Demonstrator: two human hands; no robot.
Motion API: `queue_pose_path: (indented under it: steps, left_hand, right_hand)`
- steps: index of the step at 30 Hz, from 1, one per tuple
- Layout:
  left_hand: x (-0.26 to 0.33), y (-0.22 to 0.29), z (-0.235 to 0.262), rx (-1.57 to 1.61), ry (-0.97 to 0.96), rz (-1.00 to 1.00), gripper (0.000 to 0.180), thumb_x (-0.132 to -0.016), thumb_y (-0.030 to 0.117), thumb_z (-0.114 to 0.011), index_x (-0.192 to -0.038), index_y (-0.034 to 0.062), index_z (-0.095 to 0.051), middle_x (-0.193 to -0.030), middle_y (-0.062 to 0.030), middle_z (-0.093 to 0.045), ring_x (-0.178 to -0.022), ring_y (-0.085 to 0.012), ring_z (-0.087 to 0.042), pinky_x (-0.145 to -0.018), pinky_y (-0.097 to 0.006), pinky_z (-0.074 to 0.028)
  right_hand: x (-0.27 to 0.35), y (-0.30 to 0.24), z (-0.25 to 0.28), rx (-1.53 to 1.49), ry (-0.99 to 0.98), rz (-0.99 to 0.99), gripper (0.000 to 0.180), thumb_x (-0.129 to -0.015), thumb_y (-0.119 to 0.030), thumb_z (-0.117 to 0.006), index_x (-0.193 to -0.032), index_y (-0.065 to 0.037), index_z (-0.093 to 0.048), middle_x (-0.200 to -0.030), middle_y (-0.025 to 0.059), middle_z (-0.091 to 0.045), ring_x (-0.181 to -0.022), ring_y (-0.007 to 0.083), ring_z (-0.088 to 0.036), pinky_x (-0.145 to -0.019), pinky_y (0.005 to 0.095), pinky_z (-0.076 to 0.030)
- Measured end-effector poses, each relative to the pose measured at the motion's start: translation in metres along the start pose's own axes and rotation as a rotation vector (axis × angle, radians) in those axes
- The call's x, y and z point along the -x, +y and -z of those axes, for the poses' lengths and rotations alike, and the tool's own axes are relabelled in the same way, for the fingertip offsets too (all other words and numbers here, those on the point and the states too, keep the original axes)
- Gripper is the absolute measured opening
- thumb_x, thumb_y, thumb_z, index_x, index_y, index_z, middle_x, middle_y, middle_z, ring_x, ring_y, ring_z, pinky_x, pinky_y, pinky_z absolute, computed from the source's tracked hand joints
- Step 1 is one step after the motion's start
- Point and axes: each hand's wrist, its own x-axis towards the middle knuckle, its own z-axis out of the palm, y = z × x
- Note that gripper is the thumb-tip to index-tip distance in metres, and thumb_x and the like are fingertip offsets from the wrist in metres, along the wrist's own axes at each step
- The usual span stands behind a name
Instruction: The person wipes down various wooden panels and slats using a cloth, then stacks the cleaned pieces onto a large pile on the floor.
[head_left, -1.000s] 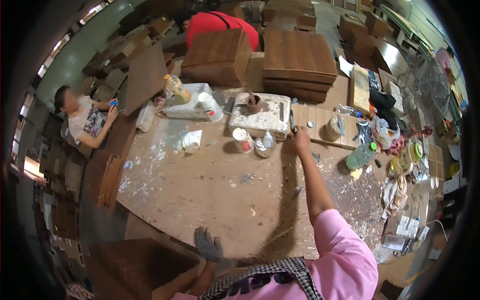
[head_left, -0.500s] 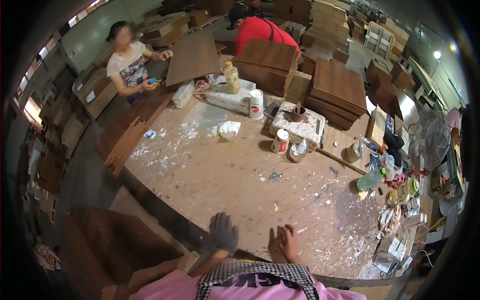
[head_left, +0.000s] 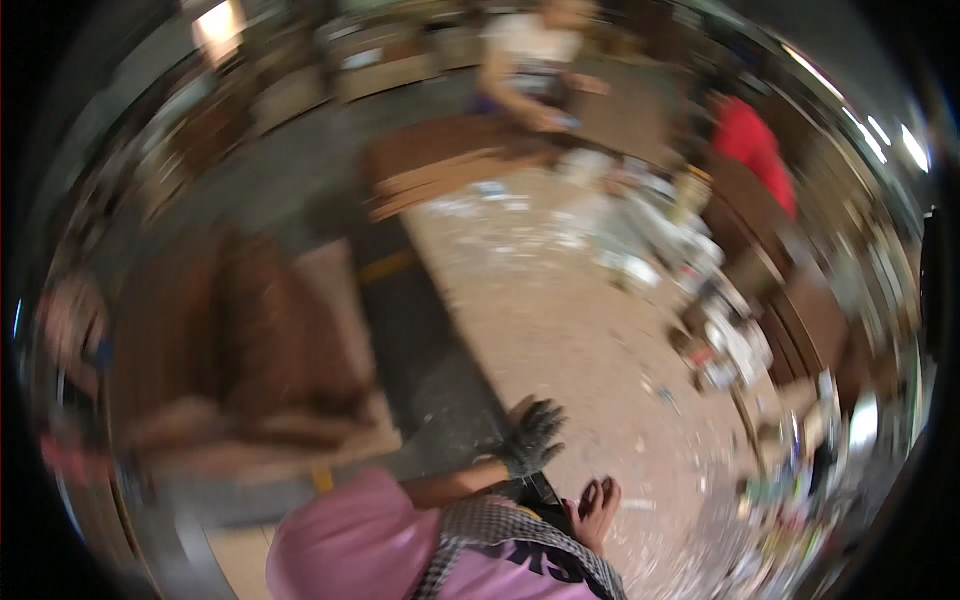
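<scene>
My left hand [head_left: 532, 440], in a dark grey glove, is held over the near edge of the worktable [head_left: 560, 340]. Its fingers are spread and nothing is in them. Close by on the right, my bare right hand [head_left: 597, 508] is at the same edge, fingers loosely bent and apart, with no object showing in it. Motion blur hides whether either palm touches the tabletop.
To the left, brown boards [head_left: 290, 340] stand stacked beyond a dark strip of floor [head_left: 425, 330]. More brown panels [head_left: 450, 160] lie at the table's far end, near a person in a white shirt [head_left: 530, 60]. Someone in red [head_left: 755, 150] is farther right. Blurred cups and clutter [head_left: 735, 340] line the right side.
The view has swung to the left, bringing the board stack and floor further in. Both hands stay at the table edge, still empty; the picture is now smeared.
</scene>
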Motion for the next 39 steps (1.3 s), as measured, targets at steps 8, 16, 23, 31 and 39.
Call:
queue_pose_path:
  steps: [8,16,23,31,39]
  left_hand:
    - [0.131,-0.08,0.062,-0.212,0.27,0.418,0.04,-0.093,0.027,-0.059,-0.127,0.005,-0.057,-0.137,-0.0194,-0.051,-0.128,-0.0392,-0.046,-0.111,-0.05,-0.035]
    - [0.295,-0.119,0.078,-0.178,0.029,1.317,0.05,-0.093,0.045,-0.047,-0.115,0.0049,-0.067,-0.12,-0.0218,-0.065,-0.113,-0.0384,-0.06,-0.096,-0.046,-0.046]
    - [0.41,-0.099,0.044,0.021,-0.642,1.803,0.058,-0.09,0.051,-0.051,-0.132,0.0131,-0.062,-0.141,-0.0157,-0.055,-0.132,-0.0323,-0.051,-0.109,-0.043,-0.038]
    - [0.291,-0.145,0.046,-0.038,-0.598,1.578,0.058,-0.092,0.048,-0.047,-0.129,0.0063,-0.063,-0.138,-0.0206,-0.056,-0.131,-0.0359,-0.05,-0.107,-0.044,-0.042]
    - [0.266,-0.192,0.012,-0.446,-0.734,1.15,0.05,-0.094,0.036,-0.04,-0.133,0.0095,-0.056,-0.137,-0.0173,-0.055,-0.129,-0.0355,-0.051,-0.107,-0.043,-0.041]
  right_hand:
    - [0.016,0.05,-0.034,-0.052,0.029,0.43,0.061,-0.089,-0.04,-0.068,-0.13,0.002,-0.051,-0.14,0.0328,-0.04,-0.127,0.0482,-0.043,-0.105,0.0556,-0.037]
    - [0.014,0.074,-0.034,-0.064,0.104,0.422,0.057,-0.091,-0.04,-0.064,-0.127,0.003,-0.053,-0.137,0.0342,-0.042,-0.123,0.0481,-0.045,-0.101,0.0553,-0.04]
    - [0.01,0.013,-0.025,0.003,0.123,0.094,0.051,-0.093,-0.037,-0.062,-0.128,-0.001,-0.055,-0.142,0.0273,-0.042,-0.13,0.0466,-0.039,-0.107,0.0558,-0.034]
    - [0.018,0.022,-0.008,0.112,0.124,0.002,0.048,-0.093,-0.036,-0.059,-0.131,-0.006,-0.055,-0.142,0.0249,-0.044,-0.135,0.0427,-0.038,-0.116,0.0549,-0.024]
    - [0.012,0.012,-0.006,0.055,0.112,0.016,0.047,-0.091,-0.032,-0.062,-0.131,-0.009,-0.055,-0.141,0.0249,-0.044,-0.135,0.0425,-0.039,-0.117,0.0536,-0.025]
